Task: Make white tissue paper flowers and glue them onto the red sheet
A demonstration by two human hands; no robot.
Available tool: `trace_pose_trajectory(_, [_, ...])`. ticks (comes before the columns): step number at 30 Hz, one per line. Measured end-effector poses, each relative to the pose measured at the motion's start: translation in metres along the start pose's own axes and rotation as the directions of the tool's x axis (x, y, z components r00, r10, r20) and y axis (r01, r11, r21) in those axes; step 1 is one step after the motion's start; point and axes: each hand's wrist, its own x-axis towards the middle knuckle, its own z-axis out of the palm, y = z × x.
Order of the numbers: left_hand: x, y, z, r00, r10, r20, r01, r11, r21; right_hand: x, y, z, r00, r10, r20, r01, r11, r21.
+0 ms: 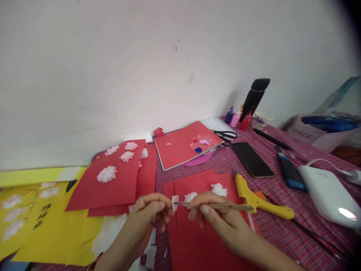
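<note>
My left hand (152, 210) pinches a small white piece of paper (175, 203) between thumb and fingertips. In my right hand (217, 214) is a thin paintbrush (231, 206), held level, its tip touching or very close to the paper piece. Below both hands lie red paper sheets (194, 241), with a white paper flower (219, 189) on them and another flower (190, 197) partly hidden behind my right fingers. A clear palette (203, 142) with red, pink and blue paint sits farther back on a red sheet (176, 150).
Left are red cards (118, 192) with pinkish-white flowers and a yellow sheet (64, 233). Rightward lie a yellow glue gun (259, 201), phone (252, 160), black scissors (227, 134), utility knife (290, 169) and white power bank (327, 192). Paint bottles (235, 119) stand near the wall.
</note>
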Motion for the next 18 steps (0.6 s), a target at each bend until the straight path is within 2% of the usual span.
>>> trace_pose_trajectory(6, [0.001, -0.006, 0.003, 0.993, 0.114, 0.017, -0.115, 0.993, 0.011, 0.004, -0.003, 0.006, 0.997, 0.012, -0.072, 0.006, 0.968, 0.252])
trace_pose_trajectory(10, [0.000, -0.006, 0.009, 0.975, 0.211, -0.063, -0.208, 0.977, 0.053, 0.006, 0.000, 0.007, 0.993, 0.082, -0.082, -0.042, 0.912, 0.408])
trace_pose_trajectory(12, [-0.001, -0.003, 0.012, 0.948, 0.305, -0.094, -0.294, 0.948, 0.121, 0.006, 0.004, 0.006, 0.990, 0.105, -0.099, -0.049, 0.892, 0.450])
trace_pose_trajectory(14, [-0.005, 0.001, 0.014, 0.887, 0.457, -0.065, -0.425, 0.863, 0.272, 0.006, 0.007, 0.008, 0.982, 0.136, -0.134, -0.057, 0.878, 0.475])
trace_pose_trajectory(15, [-0.007, 0.002, 0.013, 0.838, 0.546, -0.018, -0.500, 0.779, 0.379, 0.006, 0.007, 0.009, 0.974, 0.161, -0.161, -0.061, 0.867, 0.494])
trace_pose_trajectory(16, [-0.010, 0.004, 0.012, 0.774, 0.630, 0.062, -0.574, 0.658, 0.488, 0.006, 0.007, 0.011, 0.962, 0.195, -0.190, -0.068, 0.849, 0.524])
trace_pose_trajectory(18, [-0.014, 0.006, 0.009, 0.611, 0.735, 0.295, -0.701, 0.328, 0.633, 0.006, 0.003, 0.014, 0.933, 0.277, -0.228, -0.084, 0.787, 0.611])
